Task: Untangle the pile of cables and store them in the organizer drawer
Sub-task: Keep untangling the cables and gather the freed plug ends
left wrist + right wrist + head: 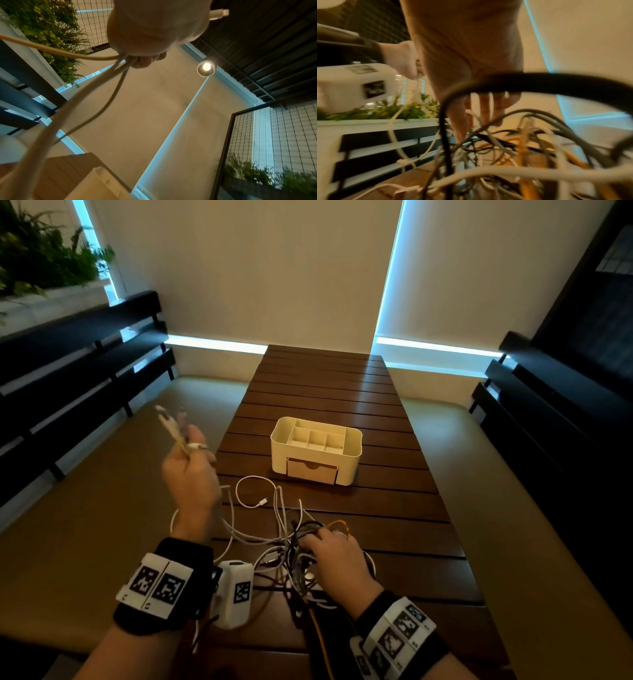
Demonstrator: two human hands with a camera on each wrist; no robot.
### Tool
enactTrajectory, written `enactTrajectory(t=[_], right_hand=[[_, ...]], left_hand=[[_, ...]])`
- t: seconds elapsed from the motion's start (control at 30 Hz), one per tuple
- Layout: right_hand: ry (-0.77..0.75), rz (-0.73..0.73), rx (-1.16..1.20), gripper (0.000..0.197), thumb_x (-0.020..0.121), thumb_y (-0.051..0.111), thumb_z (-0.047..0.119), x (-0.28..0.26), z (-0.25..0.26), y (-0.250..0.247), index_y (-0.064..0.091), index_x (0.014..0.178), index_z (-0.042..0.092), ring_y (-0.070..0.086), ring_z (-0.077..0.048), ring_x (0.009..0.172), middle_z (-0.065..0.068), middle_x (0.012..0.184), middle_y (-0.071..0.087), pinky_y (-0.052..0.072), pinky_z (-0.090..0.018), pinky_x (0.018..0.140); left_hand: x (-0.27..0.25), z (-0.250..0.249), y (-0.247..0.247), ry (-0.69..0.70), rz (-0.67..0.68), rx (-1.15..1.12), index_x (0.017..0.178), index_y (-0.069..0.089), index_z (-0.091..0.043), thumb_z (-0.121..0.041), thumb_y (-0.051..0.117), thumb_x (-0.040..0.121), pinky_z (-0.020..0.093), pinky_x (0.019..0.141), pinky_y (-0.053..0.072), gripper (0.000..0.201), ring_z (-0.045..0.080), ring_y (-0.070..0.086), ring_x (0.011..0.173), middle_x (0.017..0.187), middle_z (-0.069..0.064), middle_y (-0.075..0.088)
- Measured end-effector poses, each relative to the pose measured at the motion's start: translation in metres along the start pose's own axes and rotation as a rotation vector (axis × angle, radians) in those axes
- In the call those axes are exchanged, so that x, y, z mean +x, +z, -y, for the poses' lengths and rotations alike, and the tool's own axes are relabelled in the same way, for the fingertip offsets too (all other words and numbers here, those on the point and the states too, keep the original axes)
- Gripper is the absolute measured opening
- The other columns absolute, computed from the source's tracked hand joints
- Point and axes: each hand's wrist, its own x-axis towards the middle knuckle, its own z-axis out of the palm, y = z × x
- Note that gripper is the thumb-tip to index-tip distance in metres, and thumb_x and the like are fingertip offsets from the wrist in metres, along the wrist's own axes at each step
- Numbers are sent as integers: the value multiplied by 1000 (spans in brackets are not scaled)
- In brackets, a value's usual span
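My left hand [191,460] is raised left of the table and grips white cables [169,424], whose connector ends stick up above the fist. In the left wrist view the white cables [109,75] run down from the curled fingers [147,62]. Their strands trail down to the tangled pile of cables [291,549], white, black and orange, at the table's near end. My right hand [334,553] rests on that pile with fingers [485,108] spread down among the wires. The white organizer [317,451] stands mid-table, its beige drawer [311,470] closed.
The slatted wooden table [342,392] stretches away past the organizer. A loose white cable loop [253,491] lies in front of the drawer. Cushioned benches with dark slatted backs [68,378] flank both sides. A planter [41,261] sits at the far left.
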Motion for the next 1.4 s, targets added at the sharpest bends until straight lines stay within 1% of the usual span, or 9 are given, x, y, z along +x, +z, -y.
enactTrajectory(t=[0.3, 0.47, 0.63, 0.77, 0.93, 1.03, 1.1, 1.3, 1.4], right_hand=[[381, -328, 1258, 21, 93, 48, 10, -1, -47, -38, 57, 75, 10, 46, -11, 59, 1, 61, 48, 42, -19, 60], [271, -473, 1589, 25, 94, 43, 6, 2, -48, -52, 60, 76, 9, 35, -9, 52, -2, 60, 38, 33, -22, 58], [115, -519, 1819, 19, 89, 45, 8, 0, -50, -63, 61, 79, 4, 36, -7, 50, 0, 57, 41, 32, -19, 53], [79, -548, 2016, 23, 81, 46, 12, -1, -67, -58, 62, 65, 12, 38, -9, 48, 4, 50, 43, 34, -21, 53], [524, -787, 1700, 44, 91, 44, 6, -16, -111, -37, 49, 49, 18, 34, -11, 48, 6, 47, 40, 33, -20, 48], [752, -448, 878, 32, 89, 58, 23, -30, -136, -29, 49, 59, 15, 49, -25, 65, -5, 62, 50, 39, -35, 63], [728, -157, 471, 24, 87, 60, 27, -33, -134, -33, 53, 65, 21, 56, -24, 77, -1, 72, 59, 44, -39, 77], [276, -446, 442, 23, 84, 53, 0, -19, -63, -59, 59, 83, 22, 52, -9, 81, 8, 86, 54, 37, -12, 66], [80, -208, 348, 18, 88, 49, 4, -14, -25, -61, 64, 90, 14, 51, -10, 88, 4, 95, 56, 40, -14, 71]], left_hand=[[-24, 52, 5, -235, 469, 330, 78, 70, -4, -22, 55, 94, 26, 52, 35, 28, 16, 46, 56, 63, 2, 59], [-52, 73, 15, -276, 730, 373, 81, 72, -19, -23, 56, 93, 14, 43, 31, 20, 0, 36, 40, 50, -8, 52], [-80, 101, 28, -362, 844, 416, 110, 68, -26, -26, 66, 88, 13, 77, 47, 22, -1, 60, 89, 104, -9, 67], [-90, 112, 29, -314, 855, 611, 114, 67, -29, -17, 78, 74, 6, 68, 45, 44, 2, 62, 87, 94, -11, 68], [-83, 118, 18, -226, 691, 824, 101, 72, -27, -21, 68, 80, 28, 75, 50, 23, 17, 65, 88, 85, -4, 69], [-75, 120, 10, -249, 685, 832, 105, 72, -26, -23, 72, 81, 25, 75, 46, 24, 15, 63, 87, 87, -5, 68], [-72, 120, 10, -232, 717, 783, 103, 73, -27, -25, 77, 77, 23, 77, 47, 26, 11, 63, 89, 89, -8, 69], [-73, 123, 18, -288, 647, 573, 92, 71, -38, -25, 73, 81, 34, 84, 53, 17, 10, 65, 89, 89, -12, 71], [-78, 120, 23, -253, 645, 602, 88, 73, -29, -27, 72, 82, 31, 79, 52, 6, 11, 65, 85, 81, -11, 69]])
